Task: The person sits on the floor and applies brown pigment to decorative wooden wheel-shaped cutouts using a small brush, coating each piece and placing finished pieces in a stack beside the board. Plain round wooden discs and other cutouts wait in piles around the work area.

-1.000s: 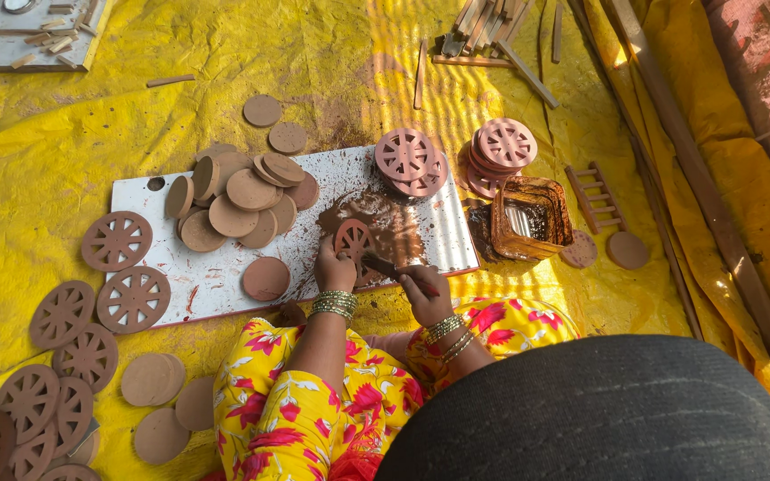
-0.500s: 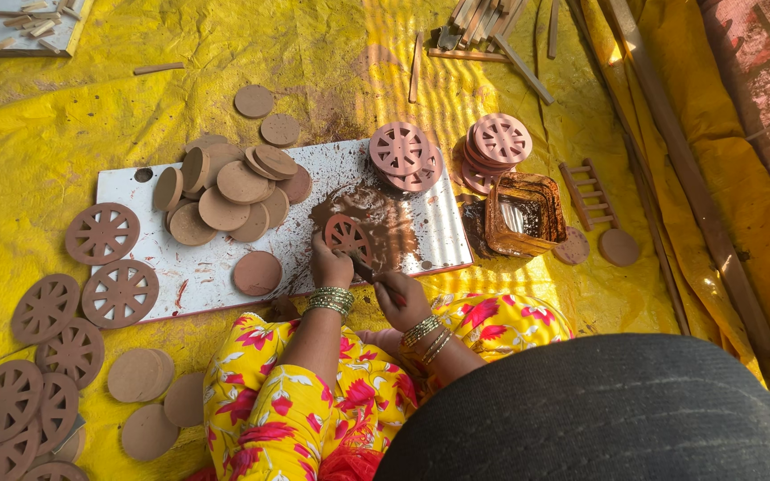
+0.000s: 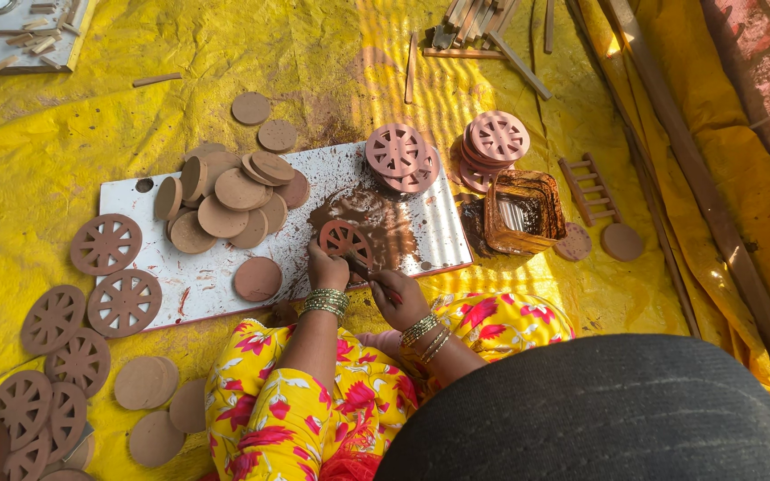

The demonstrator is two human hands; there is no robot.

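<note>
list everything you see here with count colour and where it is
tarp: one, yellow, covers the ground
board: one, white, stained brown, centre
plain discs: a heap, brown, on the board's left; others loose around it
spoked wheels: many, brown, left of the board
wheel stacks: two, reddish brown, top right of the board
square tub: one, brown, right of the board
little ladder: one, brown, right of the tub
sticks: several, wood, top edge
cut wheel: one, brown, under the hands
left hand: steadies the cut wheel
right hand: holds a thin tool
</note>
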